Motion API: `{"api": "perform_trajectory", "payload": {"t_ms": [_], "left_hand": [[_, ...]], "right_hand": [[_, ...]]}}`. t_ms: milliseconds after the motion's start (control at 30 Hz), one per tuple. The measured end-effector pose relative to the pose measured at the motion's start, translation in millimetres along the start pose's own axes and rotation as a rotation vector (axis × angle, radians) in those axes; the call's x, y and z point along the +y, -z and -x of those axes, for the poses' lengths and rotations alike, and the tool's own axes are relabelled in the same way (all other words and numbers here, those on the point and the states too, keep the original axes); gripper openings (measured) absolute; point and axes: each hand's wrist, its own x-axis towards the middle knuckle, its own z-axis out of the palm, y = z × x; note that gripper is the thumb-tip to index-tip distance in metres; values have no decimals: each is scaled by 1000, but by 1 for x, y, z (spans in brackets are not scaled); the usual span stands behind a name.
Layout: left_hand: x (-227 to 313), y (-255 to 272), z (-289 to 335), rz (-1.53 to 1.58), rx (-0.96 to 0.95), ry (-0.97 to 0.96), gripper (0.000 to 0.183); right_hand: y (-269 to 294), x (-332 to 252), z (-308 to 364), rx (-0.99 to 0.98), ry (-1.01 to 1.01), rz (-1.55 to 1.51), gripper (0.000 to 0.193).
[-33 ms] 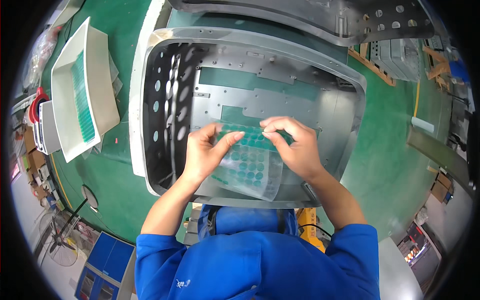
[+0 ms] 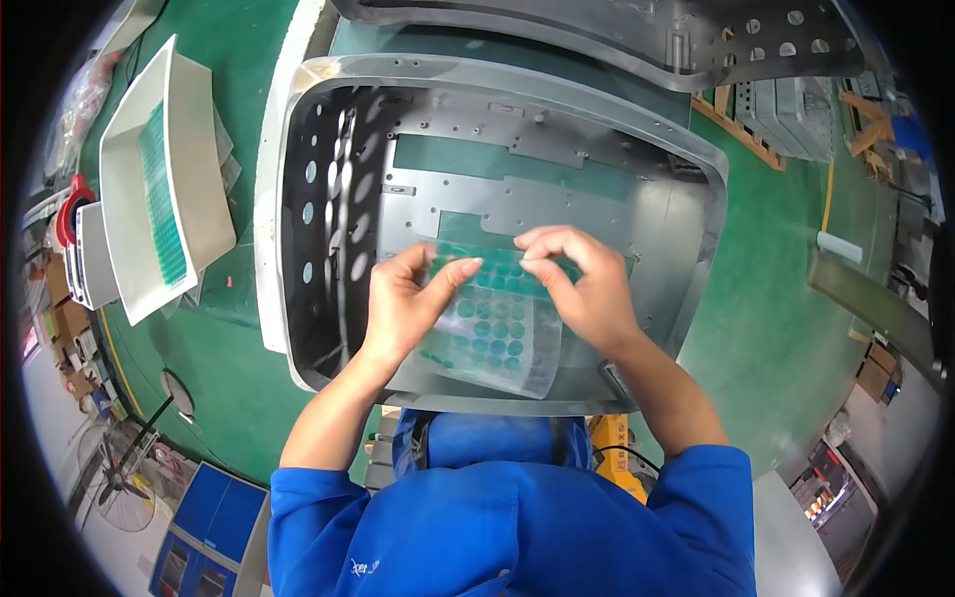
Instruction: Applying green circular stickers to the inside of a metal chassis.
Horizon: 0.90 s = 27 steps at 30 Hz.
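Observation:
A clear plastic bag (image 2: 542,353) with sheets of green round stickers (image 2: 497,329) hangs between my two hands. My left hand (image 2: 403,306) pinches its upper left edge with thumb and forefinger. At the upper right, my right hand (image 2: 595,298) has thumb and fingertips closed on the bag's edge. Several rows of green dots show through the plastic, and a few loose-looking green pieces lie near its lower left corner. Both hands are over a large grey metal housing (image 2: 477,72), with raised walls and cut-outs in its bottom panel. Whether the bag touches the housing, I cannot tell.
Left of the housing stands a white bin (image 2: 191,189) holding a green sheet (image 2: 164,199). Another perforated metal part (image 2: 597,30) lies beyond the far rim. A pedestal fan (image 2: 121,483) and a blue cabinet (image 2: 214,527) are at lower left, yellow equipment (image 2: 615,453) below the housing.

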Motion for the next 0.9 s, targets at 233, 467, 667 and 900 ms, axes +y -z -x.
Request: {"api": "perform_trajectory", "payload": {"t_ms": [233,467,667,900], "left_hand": [[3,14,-8,35,110,194,17],[-8,21,-13,41,168,177,16],[-10,20,-17,47,177,171,18],[-6,16,-19,58,174,184,19]], "right_hand": [[52,119,-88,278,-215,204,6],[61,128,-104,7,-316,416,11],[67,126,-108,-111,-404,425,13],[68,114,-111,-163,-439,458,13]]}}
